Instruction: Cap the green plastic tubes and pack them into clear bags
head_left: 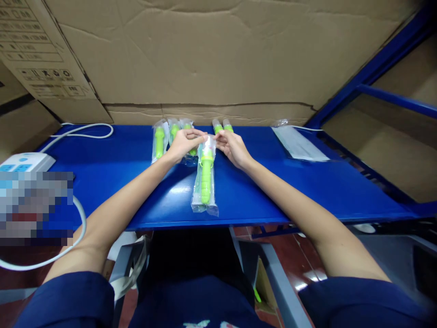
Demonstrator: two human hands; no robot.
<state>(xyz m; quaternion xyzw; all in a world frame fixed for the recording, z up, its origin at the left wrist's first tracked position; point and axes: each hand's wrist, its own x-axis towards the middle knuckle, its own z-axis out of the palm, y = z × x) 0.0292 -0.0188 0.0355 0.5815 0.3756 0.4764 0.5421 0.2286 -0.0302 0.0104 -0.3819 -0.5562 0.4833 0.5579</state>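
Observation:
A lime-green ribbed stick with a clear top lies in a clear plastic bag (205,177) on the blue table, upper end away from me. My left hand (186,143) pinches the far left corner of this bag between thumb and fingers. At the far right corner, my right hand (233,146) has its fingertips closed on the bag's edge. Several similar bagged green sticks (159,142) lie behind and left of my left hand. Two green sticks with clear tops (227,125) sit just behind my right hand, partly hidden by it.
Flat clear bags (300,143) lie at the back right of the blue table (259,196). A white power strip (29,163) with a white cable stands at the left. Cardboard (205,59) walls the back, and a blue metal frame (396,100) rises at right.

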